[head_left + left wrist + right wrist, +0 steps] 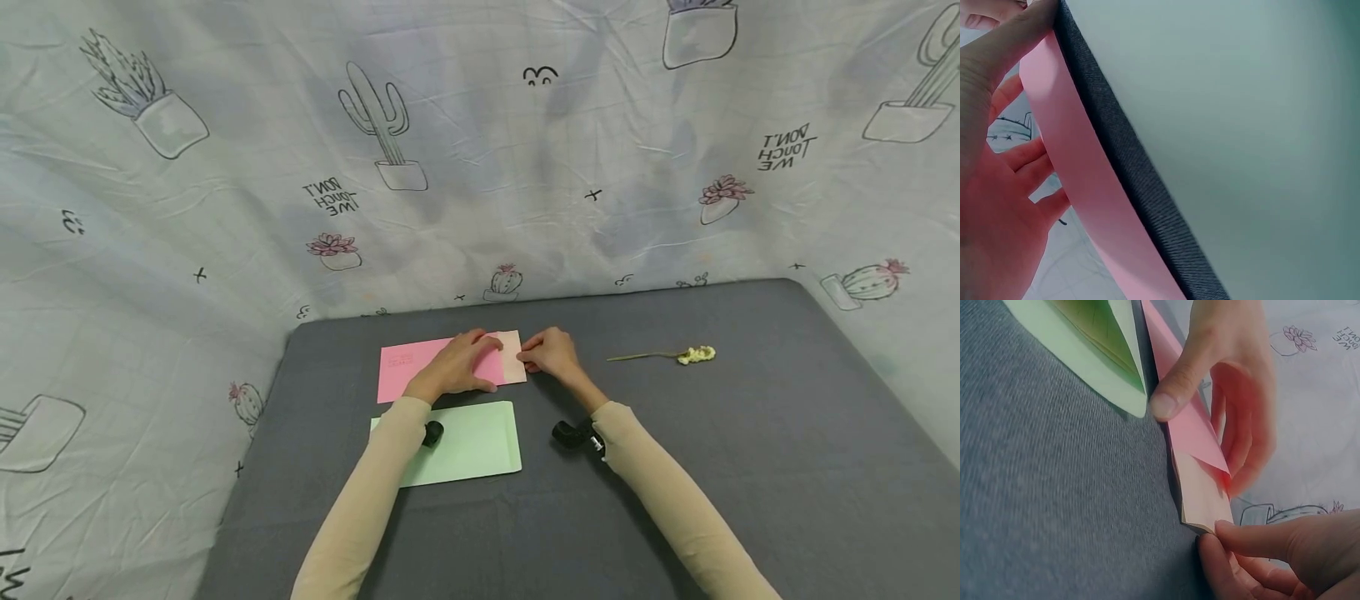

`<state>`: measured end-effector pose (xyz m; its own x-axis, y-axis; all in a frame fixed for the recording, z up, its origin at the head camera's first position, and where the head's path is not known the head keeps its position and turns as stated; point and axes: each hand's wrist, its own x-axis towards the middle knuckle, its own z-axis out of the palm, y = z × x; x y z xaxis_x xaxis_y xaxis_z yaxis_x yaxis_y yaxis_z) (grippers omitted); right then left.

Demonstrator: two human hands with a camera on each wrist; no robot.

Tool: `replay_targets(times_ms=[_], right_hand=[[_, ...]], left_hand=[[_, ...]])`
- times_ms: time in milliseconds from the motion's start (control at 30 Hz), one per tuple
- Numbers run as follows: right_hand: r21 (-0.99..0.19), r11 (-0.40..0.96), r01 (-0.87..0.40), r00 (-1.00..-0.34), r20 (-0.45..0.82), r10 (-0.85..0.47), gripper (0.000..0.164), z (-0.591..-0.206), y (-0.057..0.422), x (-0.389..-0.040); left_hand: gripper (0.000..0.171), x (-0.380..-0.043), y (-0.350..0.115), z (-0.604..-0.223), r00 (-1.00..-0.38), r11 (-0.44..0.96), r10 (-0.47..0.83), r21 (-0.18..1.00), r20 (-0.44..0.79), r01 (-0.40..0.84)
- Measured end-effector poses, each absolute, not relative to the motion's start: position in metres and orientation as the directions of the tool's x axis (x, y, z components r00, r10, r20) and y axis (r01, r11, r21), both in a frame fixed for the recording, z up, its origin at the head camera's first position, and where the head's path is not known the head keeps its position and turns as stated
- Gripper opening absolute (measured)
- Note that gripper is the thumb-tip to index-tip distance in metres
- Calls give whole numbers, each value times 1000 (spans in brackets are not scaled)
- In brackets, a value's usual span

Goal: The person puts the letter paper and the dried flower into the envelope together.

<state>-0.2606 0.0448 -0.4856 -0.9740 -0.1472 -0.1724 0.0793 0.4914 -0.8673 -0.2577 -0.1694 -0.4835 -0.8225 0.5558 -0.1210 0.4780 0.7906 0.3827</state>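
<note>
A pink envelope (pixel 405 367) lies toward the back of the table, with a strip of cream folded paper (pixel 512 348) sticking out of its right end. My left hand (pixel 453 367) holds the envelope across its width; in the right wrist view the thumb is at the near edge and the fingers at the far edge. Between thumb and fingers, my right hand (pixel 553 352) pinches the outer end of the cream paper (pixel 1200 490). How far the paper reaches inside the envelope is hidden.
Nearer the body lies a light green envelope (pixel 480 442), partly beneath the left forearm; its end gapes in the right wrist view, showing yellowish-green paper (pixel 1100 331) inside. A yellow flower sprig (pixel 696 355) lies at right on the grey tablecloth (pixel 750 467). A printed curtain (pixel 480 150) hangs behind.
</note>
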Motion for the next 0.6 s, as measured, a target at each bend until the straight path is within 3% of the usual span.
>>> replay_targets(times_ms=[600], right_hand=[[-839,543,44,-977,-151,-154,12,-491,30,-260]], left_hand=[[73,-256,-168,-484,-821,782,561,389,-102,487]])
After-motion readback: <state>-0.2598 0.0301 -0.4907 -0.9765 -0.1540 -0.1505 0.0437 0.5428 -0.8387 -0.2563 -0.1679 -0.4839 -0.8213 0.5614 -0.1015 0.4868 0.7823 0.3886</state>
